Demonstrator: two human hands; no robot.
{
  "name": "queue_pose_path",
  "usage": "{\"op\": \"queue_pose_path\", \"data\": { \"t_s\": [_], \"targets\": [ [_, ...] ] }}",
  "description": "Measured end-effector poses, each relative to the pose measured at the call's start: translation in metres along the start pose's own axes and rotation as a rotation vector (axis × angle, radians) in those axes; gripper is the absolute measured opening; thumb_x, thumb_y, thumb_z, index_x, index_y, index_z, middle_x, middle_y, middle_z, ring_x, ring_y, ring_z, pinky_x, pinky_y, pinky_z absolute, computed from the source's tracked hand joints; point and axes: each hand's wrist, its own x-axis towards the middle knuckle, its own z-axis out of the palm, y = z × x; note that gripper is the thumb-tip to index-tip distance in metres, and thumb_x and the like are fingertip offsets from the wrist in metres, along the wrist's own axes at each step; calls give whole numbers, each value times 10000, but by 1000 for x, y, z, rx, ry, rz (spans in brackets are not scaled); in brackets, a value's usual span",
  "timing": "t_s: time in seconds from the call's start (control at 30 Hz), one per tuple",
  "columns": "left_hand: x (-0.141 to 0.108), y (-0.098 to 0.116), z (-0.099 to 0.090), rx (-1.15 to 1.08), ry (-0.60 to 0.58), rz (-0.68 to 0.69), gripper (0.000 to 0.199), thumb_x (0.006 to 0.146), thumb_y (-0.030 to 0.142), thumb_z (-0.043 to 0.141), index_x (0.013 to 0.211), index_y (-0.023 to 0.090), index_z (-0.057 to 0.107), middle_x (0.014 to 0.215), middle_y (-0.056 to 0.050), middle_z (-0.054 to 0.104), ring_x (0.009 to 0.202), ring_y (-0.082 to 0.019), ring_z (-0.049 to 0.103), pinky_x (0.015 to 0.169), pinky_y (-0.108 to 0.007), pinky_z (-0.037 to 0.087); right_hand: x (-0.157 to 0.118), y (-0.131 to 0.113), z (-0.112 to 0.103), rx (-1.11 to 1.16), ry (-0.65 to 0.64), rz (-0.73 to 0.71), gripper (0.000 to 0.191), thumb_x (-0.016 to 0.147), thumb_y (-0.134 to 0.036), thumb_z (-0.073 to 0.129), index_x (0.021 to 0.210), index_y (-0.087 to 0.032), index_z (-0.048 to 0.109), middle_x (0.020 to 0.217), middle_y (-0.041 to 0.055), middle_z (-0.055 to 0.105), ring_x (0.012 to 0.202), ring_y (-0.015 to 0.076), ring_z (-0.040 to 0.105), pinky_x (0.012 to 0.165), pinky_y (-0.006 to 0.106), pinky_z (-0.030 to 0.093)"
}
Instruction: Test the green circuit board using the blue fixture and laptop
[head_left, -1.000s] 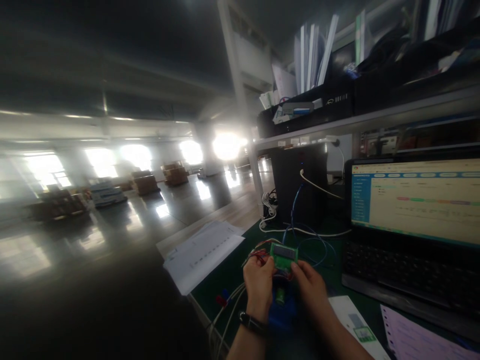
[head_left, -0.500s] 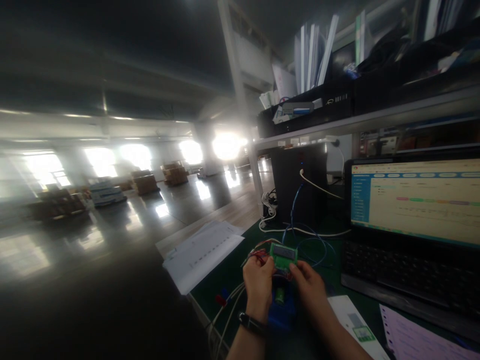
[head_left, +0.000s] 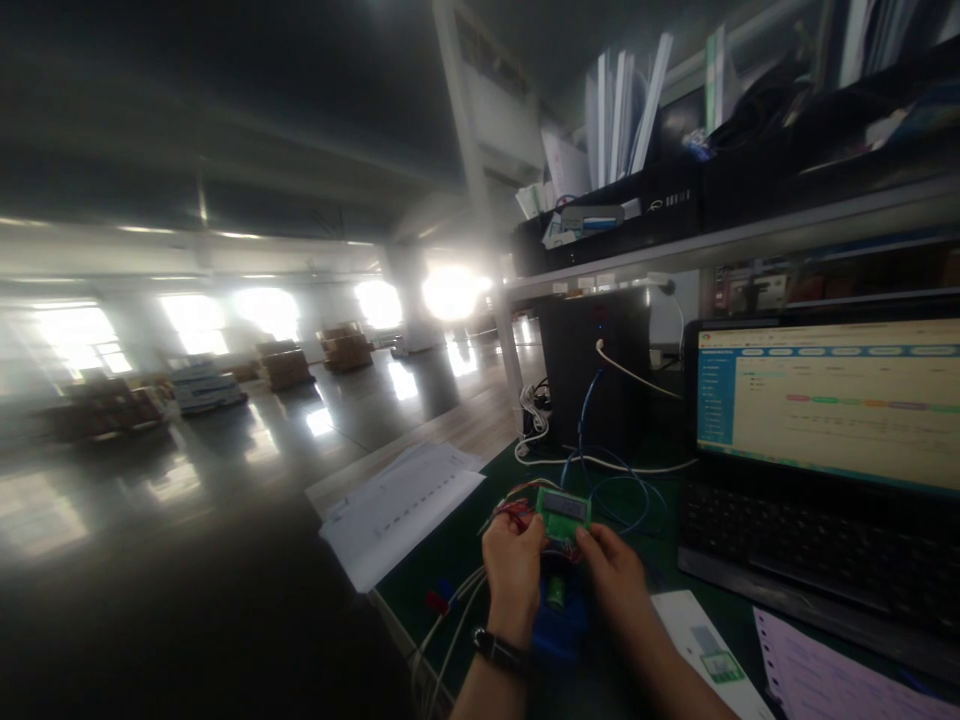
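A small green circuit board (head_left: 564, 512) with a grey display is held up between both hands over the desk. My left hand (head_left: 514, 562), with a dark band on its wrist, pinches the board's left edge, and red wires (head_left: 517, 508) run out beside its fingers. On the board's lower right corner, my right hand (head_left: 611, 562) has its thumb and finger closed. Beneath the board is a blue object (head_left: 559, 630) with a green cylindrical part (head_left: 556, 592) on it; its lower portion is dim and blurred.
A laptop (head_left: 825, 400) stands at the right, near a white sheet (head_left: 694, 625) and pink paper (head_left: 825, 670). Papers (head_left: 420, 510) lie at the left desk edge. Behind are a black computer case (head_left: 592, 380), a blue cable (head_left: 630, 525) and a loaded shelf (head_left: 637, 255).
The whole view has shifted very slightly. Both hands keep their hold on the board, with no clear movement of it between them.
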Motion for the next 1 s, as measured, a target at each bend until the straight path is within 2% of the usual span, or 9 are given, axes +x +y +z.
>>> {"op": "queue_pose_path", "data": {
  "t_s": [0.43,1.0],
  "targets": [
    [3,-3,-3,14,-17,36,318,700,305,638,902,72,558,820,-94,616,670,-159,565,598,-267,467,1,3,2,10,-18,-7,690,719,-716,473,978,-83,568,873,68,534,789,89,505,670,121,395],
    [1,1,0,-2,-7,12,328,694,296,633,898,55,546,796,-91,606,641,-140,548,578,-251,454,-1,0,2,7,-5,-11,661,718,-690,482,902,-59,560,811,76,523,754,86,496,626,114,361]
  ]
}}
